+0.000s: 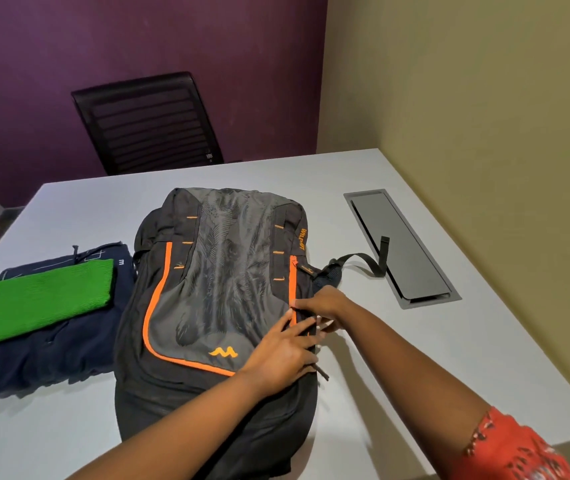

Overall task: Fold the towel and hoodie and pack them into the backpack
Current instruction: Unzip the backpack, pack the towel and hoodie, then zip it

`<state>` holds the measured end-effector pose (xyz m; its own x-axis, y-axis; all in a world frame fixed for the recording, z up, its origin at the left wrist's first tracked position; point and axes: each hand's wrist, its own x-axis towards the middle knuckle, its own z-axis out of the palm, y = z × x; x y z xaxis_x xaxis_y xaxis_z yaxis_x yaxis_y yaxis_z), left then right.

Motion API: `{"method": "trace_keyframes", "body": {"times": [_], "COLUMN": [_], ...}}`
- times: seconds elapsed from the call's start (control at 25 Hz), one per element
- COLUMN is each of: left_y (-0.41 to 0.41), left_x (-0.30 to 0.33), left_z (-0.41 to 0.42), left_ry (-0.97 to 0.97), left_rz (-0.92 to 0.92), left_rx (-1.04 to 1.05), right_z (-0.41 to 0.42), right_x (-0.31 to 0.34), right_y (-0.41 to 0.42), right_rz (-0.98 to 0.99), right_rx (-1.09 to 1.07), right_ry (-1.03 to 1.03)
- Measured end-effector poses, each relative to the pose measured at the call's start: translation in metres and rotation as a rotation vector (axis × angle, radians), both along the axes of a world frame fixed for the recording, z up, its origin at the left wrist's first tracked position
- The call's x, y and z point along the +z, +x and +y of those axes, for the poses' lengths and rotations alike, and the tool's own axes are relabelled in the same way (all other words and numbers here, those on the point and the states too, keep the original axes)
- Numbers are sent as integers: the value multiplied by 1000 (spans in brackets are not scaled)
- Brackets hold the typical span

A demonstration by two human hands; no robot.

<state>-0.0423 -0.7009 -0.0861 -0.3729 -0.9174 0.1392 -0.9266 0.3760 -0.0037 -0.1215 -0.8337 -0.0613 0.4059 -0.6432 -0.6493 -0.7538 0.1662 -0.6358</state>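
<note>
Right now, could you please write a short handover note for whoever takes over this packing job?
Left hand presses flat on the backpack, near its right-side zipper. Right hand pinches at that zipper; the pull itself is hidden.
Green towel lies folded on the folded navy hoodie, left of the backpack on the table.
Done: both folded. Left: open the backpack, pack both in.

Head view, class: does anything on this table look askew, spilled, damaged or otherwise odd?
Nothing is spilled or damaged. The folded green towel lies neatly on the folded navy hoodie, left of the backpack. The one untidy thing is a black backpack strap trailing onto the table's grey cable hatch. Both hands work at the backpack's right-side zip.
</note>
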Motion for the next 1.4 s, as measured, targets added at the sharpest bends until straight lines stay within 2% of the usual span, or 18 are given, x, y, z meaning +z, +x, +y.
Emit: {"method": "trace_keyframes", "body": {"times": [0.16,0.28,0.52,0.8,0.96,1.24,1.4], "left_y": [2,7,30,46,52,56,68], "left_x": [1,5,12,19,21,40,39], "left_z": [6,13,41,59,67,61,69], "left_ry": [-26,-15,14,-154,-201,-305,-253], "left_rz": [187,261,341,155,154,254,314], "left_rx": [-60,-112,-157,-291,-294,-288,-263], "right_z": [3,2,-9,-29,-40,-55,-52], "right_x": [-12,-13,-13,-15,-22,-18,-14], "right_y": [9,11,12,10,9,12,10], "right_rz": [124,196,167,36,-8,56,147], "right_rx": [18,33,2,-132,-183,-170,34], "right_ry": [-209,-347,-299,-182,-130,-269,-358]}}
